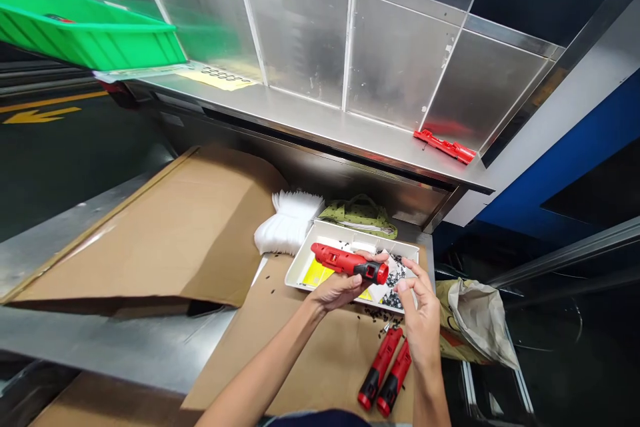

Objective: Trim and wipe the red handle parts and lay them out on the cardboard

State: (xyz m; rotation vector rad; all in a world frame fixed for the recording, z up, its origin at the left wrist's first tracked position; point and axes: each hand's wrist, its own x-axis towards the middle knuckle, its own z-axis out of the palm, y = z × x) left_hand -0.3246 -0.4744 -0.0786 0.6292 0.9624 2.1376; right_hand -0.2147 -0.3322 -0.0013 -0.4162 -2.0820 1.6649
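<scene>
My left hand (343,288) is closed around a red and black plastic tool housing (345,260), held at a tilt above a white tray (295,271). The housing's black end, with a red round rim, points toward my right hand (423,307). That hand is just right of the housing, over the tray's right side, its thumb and index finger curved and apart. No part shows clearly between them. Small black pieces (395,273) lie heaped in the tray below. Two more red and black housings (381,367) (397,377) lie side by side on the cardboard (310,373).
Behind the tray are a stack of white foam sheets (290,220) and a green pouch (363,213). A large cardboard box (165,233) stands left. On the metal ledge (320,110) rest a red shell (445,147) and a green bin (115,40). An open sack (475,320) hangs right.
</scene>
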